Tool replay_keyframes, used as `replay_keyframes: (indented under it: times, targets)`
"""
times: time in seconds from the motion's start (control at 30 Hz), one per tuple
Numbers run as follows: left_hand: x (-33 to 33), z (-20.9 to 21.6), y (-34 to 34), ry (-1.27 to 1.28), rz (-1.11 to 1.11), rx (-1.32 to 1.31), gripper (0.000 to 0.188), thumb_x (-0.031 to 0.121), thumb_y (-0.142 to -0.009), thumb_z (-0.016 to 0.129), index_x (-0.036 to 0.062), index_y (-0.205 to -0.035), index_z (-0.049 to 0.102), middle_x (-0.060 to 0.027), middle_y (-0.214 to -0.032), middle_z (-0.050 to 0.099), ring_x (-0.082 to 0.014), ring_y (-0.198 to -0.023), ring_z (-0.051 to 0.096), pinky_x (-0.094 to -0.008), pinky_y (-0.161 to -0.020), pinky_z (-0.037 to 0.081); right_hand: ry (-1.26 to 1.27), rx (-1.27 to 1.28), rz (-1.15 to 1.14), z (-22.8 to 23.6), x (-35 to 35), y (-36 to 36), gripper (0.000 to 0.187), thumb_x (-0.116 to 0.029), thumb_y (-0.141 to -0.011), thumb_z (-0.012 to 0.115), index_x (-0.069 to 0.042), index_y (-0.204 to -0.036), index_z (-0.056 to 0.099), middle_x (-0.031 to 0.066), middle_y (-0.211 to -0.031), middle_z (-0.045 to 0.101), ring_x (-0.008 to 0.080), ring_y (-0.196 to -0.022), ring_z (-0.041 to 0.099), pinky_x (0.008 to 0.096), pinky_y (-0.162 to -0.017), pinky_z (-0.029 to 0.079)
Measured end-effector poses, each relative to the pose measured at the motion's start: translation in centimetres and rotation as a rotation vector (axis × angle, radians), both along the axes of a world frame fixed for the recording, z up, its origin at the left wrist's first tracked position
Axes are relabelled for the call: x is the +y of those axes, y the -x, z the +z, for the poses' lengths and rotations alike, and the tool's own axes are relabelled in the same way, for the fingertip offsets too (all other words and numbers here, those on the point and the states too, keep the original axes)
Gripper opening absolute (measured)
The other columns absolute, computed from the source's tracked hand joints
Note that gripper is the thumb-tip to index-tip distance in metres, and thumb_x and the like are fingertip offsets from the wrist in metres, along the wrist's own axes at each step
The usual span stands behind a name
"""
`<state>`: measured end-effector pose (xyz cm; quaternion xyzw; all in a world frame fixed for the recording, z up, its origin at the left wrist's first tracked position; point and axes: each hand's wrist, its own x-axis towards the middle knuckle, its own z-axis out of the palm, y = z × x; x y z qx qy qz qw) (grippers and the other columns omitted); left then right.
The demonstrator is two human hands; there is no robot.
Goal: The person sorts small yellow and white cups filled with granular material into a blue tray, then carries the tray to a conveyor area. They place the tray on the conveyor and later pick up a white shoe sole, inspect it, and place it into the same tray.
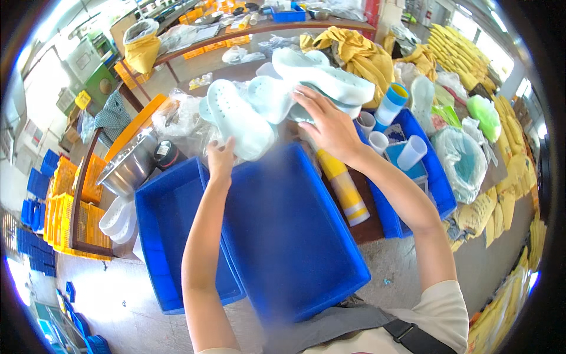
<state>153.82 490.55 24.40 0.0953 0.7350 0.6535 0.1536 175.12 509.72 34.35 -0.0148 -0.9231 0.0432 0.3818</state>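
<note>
Several pale mint foam clogs lie heaped at the far edge of the blue bins. My left hand point(220, 159) has its fingers closed at the near edge of one clog point(239, 121), which has small holes in its toe and tilts toward me. My right hand point(327, 125) reaches over the heap with fingers spread, touching the clogs beside a larger one point(321, 76) on top. Below my hands stand a large blue bin point(295, 236) and, to its left, a narrower blue bin point(171, 236).
A blue crate point(445, 194) holding plastic cups point(412, 152) stands to the right, with a yellow-and-white tube point(343, 187) alongside. At left are a steel pot point(128, 163) and white clogs point(119, 219). Yellow sacks point(460, 50) are stacked far right; a clear-lined bag point(460, 162) stands nearer.
</note>
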Motion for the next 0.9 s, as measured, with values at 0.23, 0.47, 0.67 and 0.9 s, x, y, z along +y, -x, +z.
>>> replay_keyframes:
  times: [0.23,0.47,0.67,0.9]
  targets:
    - [-1.5,-2.3,3.6,-0.057,-0.001,-0.08,0.048,-0.004,-0.086,0.07,-0.0089,-0.133,0.059,-0.0198,-0.111,0.072,-0.0247,-0.096,0.07,-0.0346,-0.083,0.055,-0.202,-0.116,-0.003,-3.1,2.3,2.6,0.038,-0.004,-0.084,0.067,-0.012,-0.12,0.06,0.0047,-0.115,0.06,0.0221,-0.103,0.067,0.0349,-0.069,0.06]
    - [-4.6,-4.0,4.3,-0.047,0.069,0.07,0.041,-0.005,-0.097,0.058,-0.0025,-0.138,0.059,-0.0158,-0.121,0.07,-0.0208,-0.106,0.066,-0.0331,-0.092,0.051,-0.212,-0.017,0.022,-5.2,2.7,1.1,0.021,-0.001,-0.083,0.066,-0.011,-0.102,0.065,0.0022,-0.103,0.06,0.0172,-0.086,0.069,0.0296,-0.063,0.057]
    - [-4.3,-4.5,4.4,-0.162,0.198,0.032,0.038,-0.003,-0.099,0.056,-0.0021,-0.138,0.058,-0.0148,-0.121,0.07,-0.02,-0.107,0.066,-0.0331,-0.093,0.051,-0.193,0.031,0.016,-5.5,2.8,1.8,0.022,-0.001,-0.082,0.07,-0.011,-0.101,0.064,0.002,-0.103,0.061,0.0172,-0.084,0.069,0.0295,-0.063,0.057]
    - [-4.5,-4.4,4.3,-0.047,0.129,0.15,0.05,0.007,-0.099,0.064,-0.005,-0.145,0.049,-0.0172,-0.128,0.065,-0.0229,-0.113,0.064,-0.0353,-0.098,0.05,0.037,0.083,0.146,-3.7,1.4,1.8,0.038,-0.016,-0.08,0.082,-0.012,-0.113,0.061,0.005,-0.109,0.064,0.0225,-0.086,0.07,0.0311,-0.064,0.057]
